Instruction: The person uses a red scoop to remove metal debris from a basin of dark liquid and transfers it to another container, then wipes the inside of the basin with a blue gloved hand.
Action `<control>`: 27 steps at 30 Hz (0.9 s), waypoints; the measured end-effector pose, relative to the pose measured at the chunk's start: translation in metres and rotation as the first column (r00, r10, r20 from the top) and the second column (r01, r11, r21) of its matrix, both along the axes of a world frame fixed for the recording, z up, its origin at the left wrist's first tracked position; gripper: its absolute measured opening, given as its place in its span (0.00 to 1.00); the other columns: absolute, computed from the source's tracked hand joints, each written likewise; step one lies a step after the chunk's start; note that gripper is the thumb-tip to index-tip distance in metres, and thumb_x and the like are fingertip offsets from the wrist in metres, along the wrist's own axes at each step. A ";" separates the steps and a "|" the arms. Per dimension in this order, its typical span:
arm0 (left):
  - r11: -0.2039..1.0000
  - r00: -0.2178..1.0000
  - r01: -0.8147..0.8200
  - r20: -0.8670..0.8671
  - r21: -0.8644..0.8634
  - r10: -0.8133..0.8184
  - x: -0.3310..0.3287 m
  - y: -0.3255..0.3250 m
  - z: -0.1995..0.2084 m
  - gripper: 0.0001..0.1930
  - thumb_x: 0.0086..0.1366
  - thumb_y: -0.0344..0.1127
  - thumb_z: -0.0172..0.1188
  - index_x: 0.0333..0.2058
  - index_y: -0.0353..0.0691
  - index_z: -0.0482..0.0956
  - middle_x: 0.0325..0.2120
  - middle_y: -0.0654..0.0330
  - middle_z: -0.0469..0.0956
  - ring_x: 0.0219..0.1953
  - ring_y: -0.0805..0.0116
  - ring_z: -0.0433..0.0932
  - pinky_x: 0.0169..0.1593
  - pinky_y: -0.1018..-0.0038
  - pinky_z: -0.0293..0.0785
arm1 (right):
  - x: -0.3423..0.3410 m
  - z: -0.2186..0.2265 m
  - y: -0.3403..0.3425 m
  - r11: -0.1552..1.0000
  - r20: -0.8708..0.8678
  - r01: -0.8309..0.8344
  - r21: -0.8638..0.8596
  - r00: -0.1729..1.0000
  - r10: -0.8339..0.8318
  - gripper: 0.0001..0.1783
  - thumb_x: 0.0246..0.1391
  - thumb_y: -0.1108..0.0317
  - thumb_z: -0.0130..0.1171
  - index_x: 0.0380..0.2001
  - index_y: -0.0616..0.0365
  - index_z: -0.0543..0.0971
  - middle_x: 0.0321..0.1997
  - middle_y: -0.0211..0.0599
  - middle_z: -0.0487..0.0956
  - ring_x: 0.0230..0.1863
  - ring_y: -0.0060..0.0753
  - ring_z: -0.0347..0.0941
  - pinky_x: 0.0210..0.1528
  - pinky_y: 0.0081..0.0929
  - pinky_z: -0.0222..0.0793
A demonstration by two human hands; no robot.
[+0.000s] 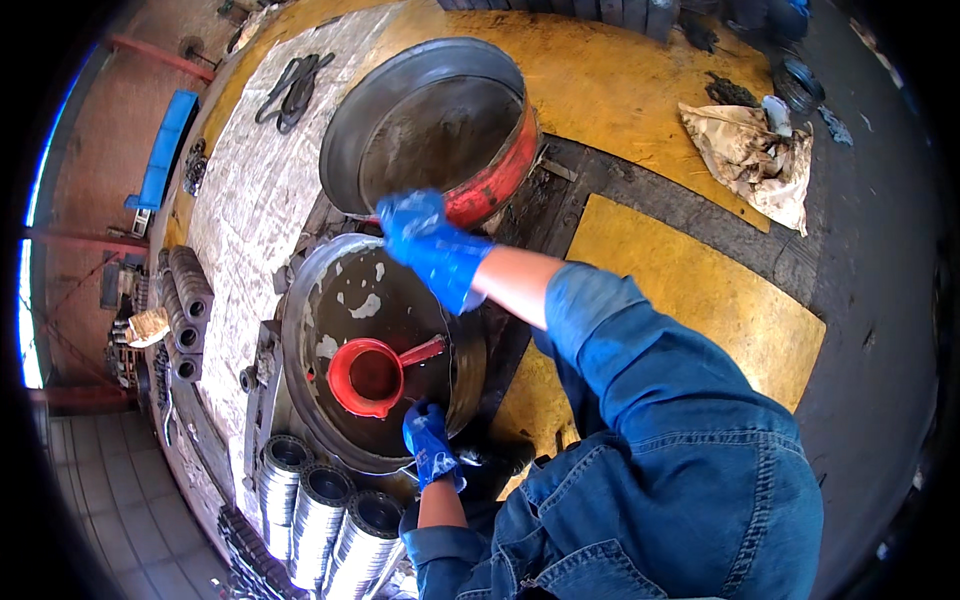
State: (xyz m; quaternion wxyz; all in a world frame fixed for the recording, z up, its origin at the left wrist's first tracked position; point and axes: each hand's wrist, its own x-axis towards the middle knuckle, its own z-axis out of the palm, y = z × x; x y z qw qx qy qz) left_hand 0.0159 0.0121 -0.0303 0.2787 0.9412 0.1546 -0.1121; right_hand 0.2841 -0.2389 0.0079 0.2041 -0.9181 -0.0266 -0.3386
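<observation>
My left hand (428, 440), in a blue glove, is at the near rim of a round metal tub (300, 400). Its fingers curl over the inside; whether they grip the rim or a small piece is hidden. My right hand (428, 248), in a matching glove, is closed like a fist above the tub's far side, slightly blurred; what it holds, if anything, does not show. Dark liquid with pale patches fills part of the tub. In it sits a red dipper (345, 378), its handle pointing right, apart from both hands.
Behind stands a larger round tub (490, 195) with a red outside. Stacked metal rings (328, 485) rise at the lower left, beside more ring stacks (187, 300). Yellow boards (690, 310) cover the floor at right. A stained cloth sack (750, 160) and looped black belts (295, 90) lie farther off.
</observation>
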 end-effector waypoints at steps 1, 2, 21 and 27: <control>0.997 0.997 -0.075 0.021 -0.009 0.076 -0.016 0.008 0.006 0.16 0.60 0.39 0.58 0.41 0.36 0.85 0.36 0.45 0.84 0.40 0.49 0.83 0.46 0.61 0.77 | 0.001 0.027 -0.005 0.999 0.029 0.011 0.036 1.000 -0.012 0.06 0.51 0.65 0.59 0.25 0.44 0.84 0.28 0.32 0.83 0.30 0.38 0.80 0.30 0.43 0.71; 0.999 0.998 -0.039 0.042 0.020 0.038 -0.008 0.001 0.002 0.16 0.60 0.39 0.58 0.41 0.36 0.85 0.37 0.45 0.84 0.41 0.49 0.83 0.47 0.61 0.77 | 0.013 0.022 -0.041 0.998 -0.184 0.024 -0.059 0.982 -0.035 0.07 0.47 0.61 0.62 0.32 0.45 0.83 0.35 0.34 0.83 0.40 0.40 0.78 0.42 0.43 0.68; 0.985 0.993 -0.089 0.086 0.150 0.076 -0.008 -0.006 0.011 0.17 0.61 0.39 0.57 0.45 0.38 0.83 0.44 0.47 0.83 0.49 0.51 0.81 0.55 0.64 0.74 | 0.059 -0.017 -0.140 0.912 -0.677 -0.328 -0.247 0.732 0.080 0.24 0.54 0.46 0.61 0.46 0.49 0.82 0.48 0.42 0.82 0.51 0.51 0.78 0.52 0.47 0.74; 0.983 0.995 -0.093 0.054 0.160 0.085 -0.008 -0.008 0.011 0.17 0.62 0.40 0.56 0.46 0.39 0.83 0.43 0.47 0.83 0.47 0.50 0.81 0.54 0.61 0.76 | 0.068 -0.024 -0.150 0.902 -0.678 -0.303 -0.307 0.735 0.016 0.24 0.53 0.46 0.61 0.49 0.48 0.81 0.51 0.41 0.81 0.54 0.49 0.77 0.55 0.45 0.74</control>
